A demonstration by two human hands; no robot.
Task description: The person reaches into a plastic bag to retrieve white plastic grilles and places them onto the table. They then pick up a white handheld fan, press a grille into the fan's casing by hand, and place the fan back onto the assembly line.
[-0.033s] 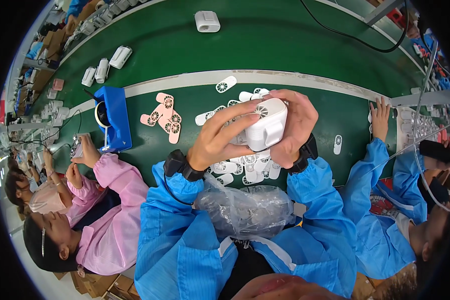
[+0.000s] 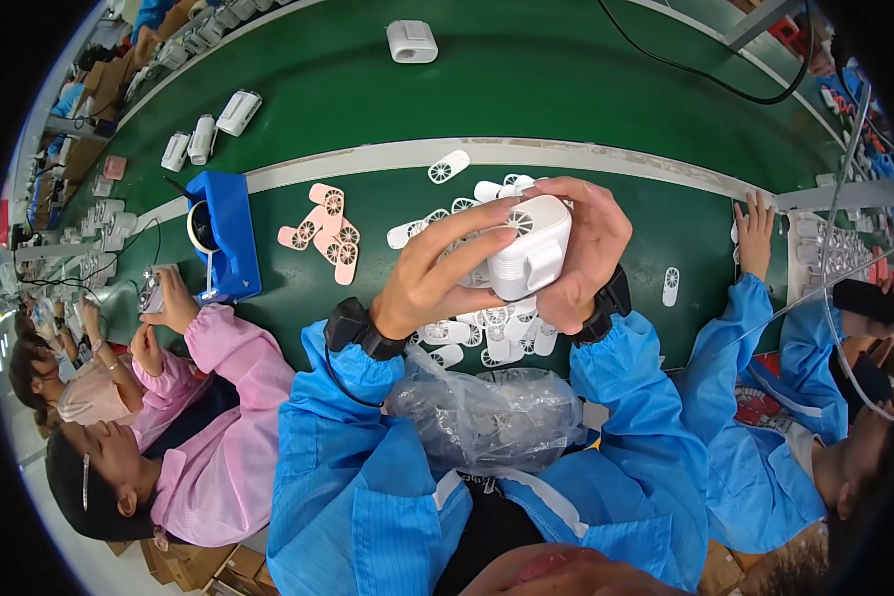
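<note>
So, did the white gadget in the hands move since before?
No, no shift shows either way: measured against the long pale strip, the white gadget sits in the same place.

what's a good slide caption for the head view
Left hand and right hand hold a boxy white plastic device over white oblong plates; pink oblong plates lie near a blue tape dispenser.

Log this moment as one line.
Left hand: holds white unit | Right hand: holds same unit | On bench: white plates, pink plates, blue dispenser | Near body: plastic bag
</note>
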